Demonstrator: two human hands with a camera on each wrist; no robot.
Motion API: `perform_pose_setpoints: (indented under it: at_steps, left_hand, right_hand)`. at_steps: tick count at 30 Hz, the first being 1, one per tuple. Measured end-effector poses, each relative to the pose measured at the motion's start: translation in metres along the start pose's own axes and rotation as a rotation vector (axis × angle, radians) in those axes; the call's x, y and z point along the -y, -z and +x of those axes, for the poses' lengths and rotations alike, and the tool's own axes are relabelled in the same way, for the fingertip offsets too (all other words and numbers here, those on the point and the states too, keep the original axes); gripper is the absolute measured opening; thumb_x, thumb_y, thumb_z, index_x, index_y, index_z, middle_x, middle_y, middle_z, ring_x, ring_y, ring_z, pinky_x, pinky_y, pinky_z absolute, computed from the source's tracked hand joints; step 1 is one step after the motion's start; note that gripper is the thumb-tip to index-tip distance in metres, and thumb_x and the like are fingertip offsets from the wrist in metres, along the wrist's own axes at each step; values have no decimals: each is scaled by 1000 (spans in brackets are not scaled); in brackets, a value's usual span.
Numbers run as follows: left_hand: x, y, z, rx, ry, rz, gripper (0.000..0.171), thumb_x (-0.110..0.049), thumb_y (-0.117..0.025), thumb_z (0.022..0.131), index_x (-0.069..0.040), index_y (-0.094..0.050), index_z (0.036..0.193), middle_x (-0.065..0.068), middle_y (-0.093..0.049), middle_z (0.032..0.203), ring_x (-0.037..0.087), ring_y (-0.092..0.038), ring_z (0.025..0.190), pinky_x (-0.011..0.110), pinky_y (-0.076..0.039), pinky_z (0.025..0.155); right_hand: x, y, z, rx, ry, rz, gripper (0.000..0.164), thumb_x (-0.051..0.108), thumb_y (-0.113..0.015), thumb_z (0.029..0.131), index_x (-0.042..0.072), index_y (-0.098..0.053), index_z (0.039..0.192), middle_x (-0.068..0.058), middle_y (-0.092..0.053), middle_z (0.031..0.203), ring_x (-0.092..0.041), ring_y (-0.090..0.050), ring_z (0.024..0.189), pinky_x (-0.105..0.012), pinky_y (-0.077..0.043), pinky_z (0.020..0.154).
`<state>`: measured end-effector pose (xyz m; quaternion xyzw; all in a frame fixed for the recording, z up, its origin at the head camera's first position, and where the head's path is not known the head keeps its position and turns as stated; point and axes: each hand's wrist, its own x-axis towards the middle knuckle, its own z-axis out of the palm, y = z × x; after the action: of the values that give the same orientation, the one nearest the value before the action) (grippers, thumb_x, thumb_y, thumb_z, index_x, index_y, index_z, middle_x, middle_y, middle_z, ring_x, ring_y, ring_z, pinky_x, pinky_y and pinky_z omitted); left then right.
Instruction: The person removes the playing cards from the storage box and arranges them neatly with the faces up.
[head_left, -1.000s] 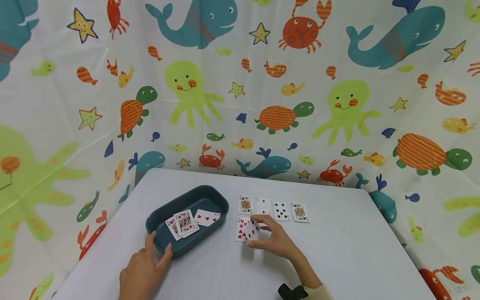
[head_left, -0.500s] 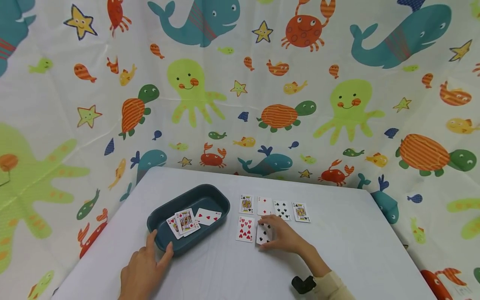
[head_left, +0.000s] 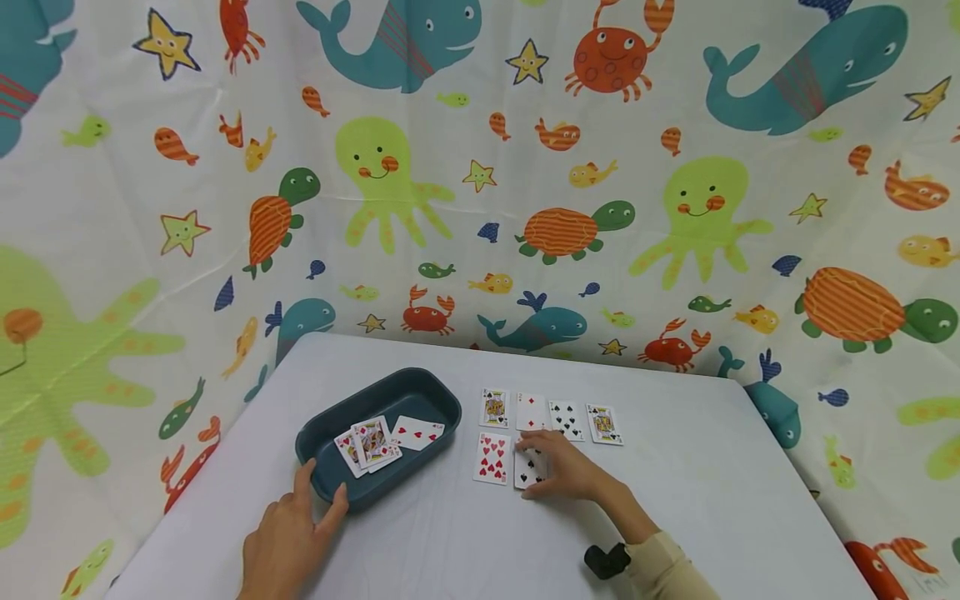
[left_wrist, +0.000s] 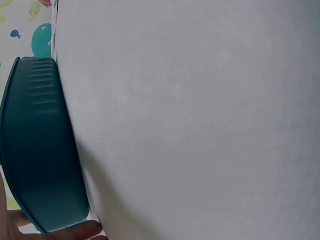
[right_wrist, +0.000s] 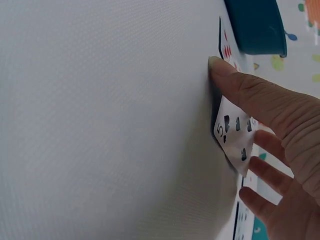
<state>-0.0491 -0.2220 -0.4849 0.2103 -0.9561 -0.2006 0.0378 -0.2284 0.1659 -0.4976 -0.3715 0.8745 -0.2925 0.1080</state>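
Note:
My right hand point(head_left: 562, 471) holds a black-suited playing card point(head_left: 527, 471) by its near and far edges, down at the table. In the right wrist view, the card point(right_wrist: 234, 131) shows a 5 and looks bowed between thumb and fingers; its far part is hidden by the hand. Just left of it a hearts card point(head_left: 491, 458) lies face up. My left hand point(head_left: 288, 537) holds the near left corner of a dark teal tray point(head_left: 397, 479), its thumb on the near side. Inside the tray are face-up cards, among them a face card point(head_left: 371, 440) and a hearts card point(head_left: 417, 433).
Behind the right hand, a row of face-up cards includes a king point(head_left: 494, 408), a diamonds card point(head_left: 531, 412), a black-suited card point(head_left: 566, 421) and another king point(head_left: 603, 424). The white table point(head_left: 675, 500) ends at a curtain point(head_left: 450, 192) printed with sea animals.
My right hand has moved right and lowered the black-suited card from above the hearts card to the spot beside it, uncovering the hearts card. The left hand stays at the tray.

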Motion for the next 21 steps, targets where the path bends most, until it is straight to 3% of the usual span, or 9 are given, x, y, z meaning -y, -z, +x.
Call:
perform_pose_setpoints:
  at_steps: [13,21]
  left_hand:
    - [1,0,0,0,-4,-5,89,-68,-48,96,2,-36,151,32,-67,106,44,-66,95,64,-53,67]
    - [2,0,0,0,4,0,87,-65,-50,96,2,-36,150,32,-67,104,44,-66,94,64,-53,67]
  right_hand:
    - [3,0,-1,-28,31,19,71,33,-90,78,8,-61,139,-15,-50,153,-41,-41,142,-63,-32,114]
    - [11,-3,0,-112,37,158,73,37,-86,83,10,-56,143,-13,-49,154,-37,-41,144,-63,-33,113]
